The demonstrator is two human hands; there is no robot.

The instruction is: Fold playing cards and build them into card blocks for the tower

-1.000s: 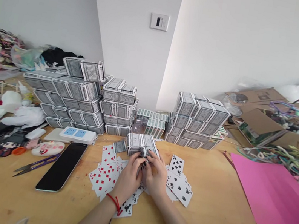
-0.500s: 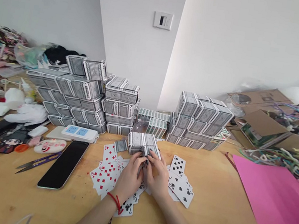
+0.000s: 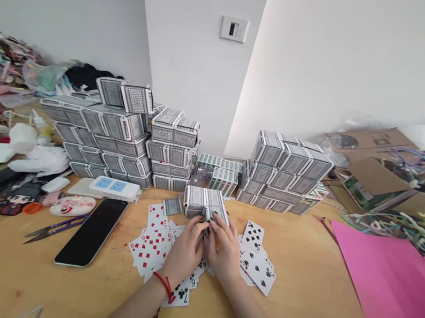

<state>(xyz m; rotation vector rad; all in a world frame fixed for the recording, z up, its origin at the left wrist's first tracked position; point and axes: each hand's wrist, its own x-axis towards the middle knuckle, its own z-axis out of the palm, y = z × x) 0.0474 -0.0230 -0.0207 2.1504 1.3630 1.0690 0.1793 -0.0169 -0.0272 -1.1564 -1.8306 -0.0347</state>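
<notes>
Little but the viewpoint has moved since the earlier frame; left hand point(image 3: 184, 254) and right hand point(image 3: 225, 253) keep nearly the same pose. Their fingertips meet in a narrow pinch at the near edge of the folded playing-card block point(image 3: 195, 198), probably to steady it; whatever lies between them is hidden. Diamond cards point(image 3: 149, 249) and spade cards point(image 3: 257, 267) spread on either side, within easy reach.

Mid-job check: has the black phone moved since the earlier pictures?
No. Against the white power strip, the black phone keeps the same place and slant; both shifted alike in view, which suggests only the camera moved.
</notes>
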